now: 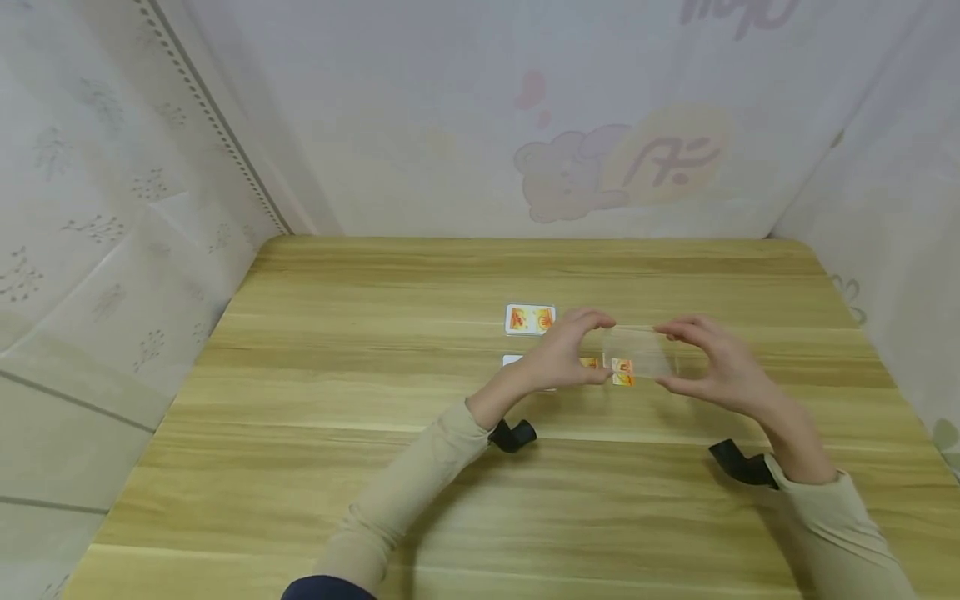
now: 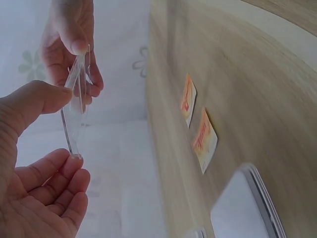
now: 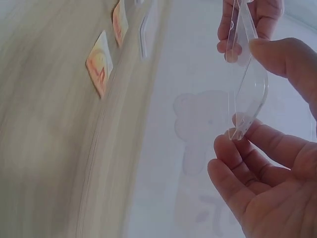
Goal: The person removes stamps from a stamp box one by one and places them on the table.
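Between both hands, raised over the wooden table (image 1: pixel 315 400), is a clear plastic case (image 1: pixel 641 350). Its thin transparent halves stand slightly apart along one side in the right wrist view. My left hand (image 1: pixel 562 357) pinches the left end, thumb on one edge and fingertips on the opposite edge. The right end is gripped the same way by my right hand (image 1: pixel 726 367). Beneath lie two small orange-and-yellow paper cards (image 2: pixel 188 101), one partly hidden by the left hand in the head view. I see nothing inside the case.
Farther back on the table lies a flat clear case with orange pictures (image 1: pixel 530 320). A white flat case (image 2: pixel 237 208) sits near the left hand, mostly covered by it in the head view. Black curved pieces (image 1: pixel 513 436) are at both wrists. Pale patterned curtains (image 1: pixel 420 125) surround the table.
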Action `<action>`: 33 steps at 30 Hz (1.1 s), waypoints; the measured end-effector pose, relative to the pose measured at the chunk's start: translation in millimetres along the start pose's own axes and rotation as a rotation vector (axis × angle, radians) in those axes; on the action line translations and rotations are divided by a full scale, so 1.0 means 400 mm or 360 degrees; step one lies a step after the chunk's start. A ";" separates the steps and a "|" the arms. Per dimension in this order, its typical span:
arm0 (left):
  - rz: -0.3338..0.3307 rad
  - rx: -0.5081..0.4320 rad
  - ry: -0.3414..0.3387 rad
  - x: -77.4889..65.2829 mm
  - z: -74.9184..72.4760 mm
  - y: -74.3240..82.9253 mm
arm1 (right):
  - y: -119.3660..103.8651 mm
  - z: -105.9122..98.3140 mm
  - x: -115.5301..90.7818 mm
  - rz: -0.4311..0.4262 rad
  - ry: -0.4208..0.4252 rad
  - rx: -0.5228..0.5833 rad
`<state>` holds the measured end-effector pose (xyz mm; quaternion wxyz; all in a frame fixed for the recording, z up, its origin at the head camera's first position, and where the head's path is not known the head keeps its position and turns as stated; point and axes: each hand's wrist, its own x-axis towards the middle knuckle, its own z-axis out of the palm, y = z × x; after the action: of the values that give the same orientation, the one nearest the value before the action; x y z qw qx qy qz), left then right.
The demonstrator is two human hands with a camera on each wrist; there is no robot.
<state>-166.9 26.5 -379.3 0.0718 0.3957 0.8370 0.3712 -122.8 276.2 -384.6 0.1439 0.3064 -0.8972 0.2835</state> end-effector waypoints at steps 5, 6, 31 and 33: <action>-0.0006 0.0003 0.0048 -0.020 -0.014 -0.010 | -0.015 0.014 0.017 -0.0015 -0.0016 0.0066; -0.0007 -0.0008 0.0059 -0.025 -0.016 -0.012 | -0.017 0.017 0.021 -0.0016 -0.0018 0.0076; 0.0011 -0.0004 0.0180 -0.139 -0.077 -0.082 | -0.068 0.125 0.099 -0.0042 -0.0120 0.0249; 0.0007 -0.0010 0.0181 -0.147 -0.082 -0.085 | -0.073 0.131 0.104 -0.0027 -0.0143 0.0279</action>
<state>-161.4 -48.0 -389.3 0.0244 0.3756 0.8376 0.3959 -140.8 206.6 -396.0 0.0785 0.3377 -0.8719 0.3458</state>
